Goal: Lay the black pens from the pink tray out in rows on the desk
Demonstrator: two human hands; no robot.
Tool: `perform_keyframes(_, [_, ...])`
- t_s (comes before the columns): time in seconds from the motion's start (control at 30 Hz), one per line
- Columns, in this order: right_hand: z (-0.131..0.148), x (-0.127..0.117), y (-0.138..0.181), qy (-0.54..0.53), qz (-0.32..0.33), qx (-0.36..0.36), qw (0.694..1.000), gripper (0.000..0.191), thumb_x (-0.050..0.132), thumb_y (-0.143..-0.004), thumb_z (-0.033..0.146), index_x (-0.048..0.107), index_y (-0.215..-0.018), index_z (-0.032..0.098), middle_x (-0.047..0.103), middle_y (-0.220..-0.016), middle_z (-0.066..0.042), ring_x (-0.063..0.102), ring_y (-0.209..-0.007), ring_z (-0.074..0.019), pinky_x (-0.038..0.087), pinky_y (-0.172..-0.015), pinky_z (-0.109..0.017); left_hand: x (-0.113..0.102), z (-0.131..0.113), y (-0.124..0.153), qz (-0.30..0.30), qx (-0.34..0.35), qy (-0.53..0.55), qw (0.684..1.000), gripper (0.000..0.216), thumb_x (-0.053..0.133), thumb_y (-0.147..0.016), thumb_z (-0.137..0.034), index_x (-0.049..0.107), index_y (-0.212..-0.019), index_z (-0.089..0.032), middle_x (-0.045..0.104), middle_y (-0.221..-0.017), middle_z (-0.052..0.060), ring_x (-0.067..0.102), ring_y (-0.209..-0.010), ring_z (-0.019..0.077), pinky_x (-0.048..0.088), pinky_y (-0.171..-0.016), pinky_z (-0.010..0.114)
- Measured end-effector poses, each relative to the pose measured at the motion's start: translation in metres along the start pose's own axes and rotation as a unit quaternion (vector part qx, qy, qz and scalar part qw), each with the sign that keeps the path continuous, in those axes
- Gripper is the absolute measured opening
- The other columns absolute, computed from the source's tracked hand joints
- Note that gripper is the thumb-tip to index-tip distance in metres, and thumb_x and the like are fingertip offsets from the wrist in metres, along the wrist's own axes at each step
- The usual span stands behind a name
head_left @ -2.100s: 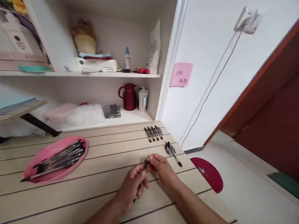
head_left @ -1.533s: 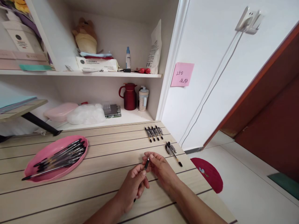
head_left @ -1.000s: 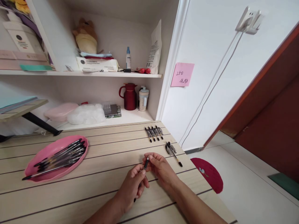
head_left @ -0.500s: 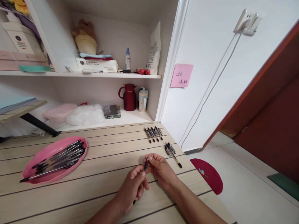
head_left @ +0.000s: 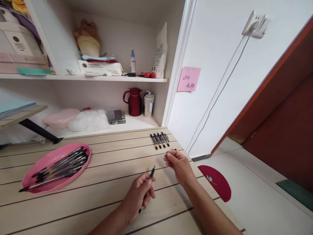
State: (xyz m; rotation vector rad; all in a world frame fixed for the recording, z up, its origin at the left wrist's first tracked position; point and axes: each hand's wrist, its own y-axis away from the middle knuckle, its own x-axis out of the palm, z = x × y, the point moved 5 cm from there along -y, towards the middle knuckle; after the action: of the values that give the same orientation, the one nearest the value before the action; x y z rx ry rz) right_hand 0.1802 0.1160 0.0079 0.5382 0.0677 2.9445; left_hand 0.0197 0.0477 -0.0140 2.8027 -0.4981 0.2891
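My left hand point(head_left: 139, 195) is closed round a black pen point(head_left: 152, 172), whose upper end sticks out toward the far right above the wooden table point(head_left: 105, 192). My right hand point(head_left: 178, 164) hovers apart from the pen, farther right, with fingertips pinched together; anything between them is too small to make out. This hand covers the small pile of pen parts near the table's right edge. A row of several short black pen pieces point(head_left: 160, 139) lies just beyond it. A pink tray point(head_left: 36, 168) with several black pens point(head_left: 62, 164) sits at the left.
Behind the table a lower shelf holds a red jug point(head_left: 133, 101), a small cup point(head_left: 148, 104), a plastic bag point(head_left: 88, 120) and a pink box point(head_left: 60, 117). A pink note point(head_left: 188, 79) hangs on the wall. The table's right edge drops to the floor with a red mat point(head_left: 216, 184).
My right hand has let go of the pen's tip and moved right and away, over the small pile of parts. My left hand keeps the pen, nearly still.
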Motion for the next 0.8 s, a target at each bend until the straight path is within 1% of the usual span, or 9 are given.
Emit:
perform_keyframes(0.13, [0.027,-0.042,-0.014,0.176,-0.054,-0.077,0.98,0.026,0.07,-0.055,0.034,0.06,-0.068,0.014,0.056,-0.053,0.001,0.049,-0.048,-0.0105,0.038,-0.046,-0.024,0.0,-0.001,0.0,0.005,-0.006,-0.001,1.0,0.031,0.045,-0.077,-0.044,0.048,-0.09,-0.015,0.053,-0.057,-0.004,0.024,-0.029,0.0003,0.01,-0.032,0.017])
perform_keyframes(0.23, [0.03,-0.062,-0.014,0.296,-0.063,-0.075,0.95,0.026,0.065,-0.059,0.035,0.062,-0.073,0.013,0.058,-0.054,-0.001,0.05,-0.05,-0.0127,0.038,-0.048,-0.026,0.0,-0.002,0.0,0.005,-0.013,-0.004,1.0,0.032,0.047,-0.076,-0.044,0.049,-0.09,-0.015,0.053,-0.056,-0.004,0.025,-0.029,0.0005,0.011,-0.032,0.017])
perform_keyframes(0.3, [0.027,-0.066,-0.01,0.382,-0.049,-0.074,0.92,0.024,0.06,-0.064,0.035,0.063,-0.076,0.014,0.059,-0.056,-0.001,0.053,-0.052,-0.0147,0.038,-0.049,-0.026,0.0,-0.003,0.0,0.006,-0.016,-0.003,1.0,0.032,0.048,-0.075,-0.044,0.049,-0.091,-0.016,0.053,-0.056,-0.004,0.025,-0.029,0.0008,0.011,-0.032,0.017])
perform_keyframes(0.37, [0.025,-0.063,-0.004,0.495,-0.035,-0.09,0.864,0.019,0.054,-0.068,0.032,0.064,-0.075,0.016,0.061,-0.061,-0.002,0.055,-0.058,-0.0162,0.037,-0.052,-0.026,0.001,-0.003,0.001,0.007,-0.015,-0.001,1.0,0.032,0.048,-0.075,-0.043,0.048,-0.091,-0.016,0.053,-0.056,-0.004,0.026,-0.03,0.001,0.011,-0.032,0.017])
perform_keyframes(0.5, [0.023,-0.051,0.004,0.702,-0.028,-0.127,0.7,0.014,0.048,-0.076,0.026,0.061,-0.075,0.02,0.062,-0.077,-0.004,0.056,-0.07,-0.0163,0.031,-0.056,-0.025,0.001,-0.003,0.001,0.007,-0.013,0.003,1.0,0.032,0.049,-0.074,-0.044,0.049,-0.09,-0.016,0.053,-0.056,-0.004,0.026,-0.03,0.001,0.011,-0.032,0.017])
perform_keyframes(0.53, [0.022,-0.049,0.005,0.731,-0.026,-0.125,0.67,0.014,0.048,-0.077,0.026,0.06,-0.075,0.02,0.061,-0.079,-0.004,0.056,-0.071,-0.0157,0.03,-0.056,-0.025,0.001,-0.003,0.001,0.007,-0.013,0.004,1.0,0.032,0.049,-0.074,-0.044,0.049,-0.089,-0.016,0.053,-0.056,-0.004,0.026,-0.03,0.001,0.011,-0.032,0.017])
perform_keyframes(0.57, [0.021,-0.048,0.005,0.75,-0.023,-0.12,0.65,0.014,0.047,-0.078,0.026,0.059,-0.076,0.021,0.06,-0.079,-0.004,0.056,-0.071,-0.0152,0.028,-0.055,-0.025,0.001,-0.004,0.001,0.007,-0.013,0.005,1.0,0.032,0.049,-0.074,-0.044,0.049,-0.089,-0.016,0.053,-0.056,-0.004,0.026,-0.03,0.0011,0.011,-0.032,0.017])
perform_keyframes(0.63, [0.018,-0.047,0.004,0.768,-0.017,-0.108,0.631,0.014,0.046,-0.079,0.026,0.058,-0.075,0.021,0.06,-0.079,-0.003,0.056,-0.071,-0.0145,0.027,-0.055,-0.024,0.001,-0.004,0.001,0.009,-0.014,0.004,1.0,0.032,0.049,-0.074,-0.044,0.049,-0.089,-0.016,0.053,-0.055,-0.004,0.026,-0.03,0.0011,0.011,-0.032,0.017])
perform_keyframes(0.8, [0.014,-0.048,-0.001,0.772,-0.019,-0.104,0.627,0.017,0.044,-0.081,0.026,0.058,-0.077,0.02,0.06,-0.079,-0.003,0.056,-0.073,-0.0145,0.025,-0.054,-0.024,0.0,-0.004,0.001,0.011,-0.011,-0.004,1.0,0.029,0.048,-0.076,-0.042,0.049,-0.089,-0.016,0.053,-0.057,-0.004,0.026,-0.03,0.0009,0.012,-0.032,0.017])
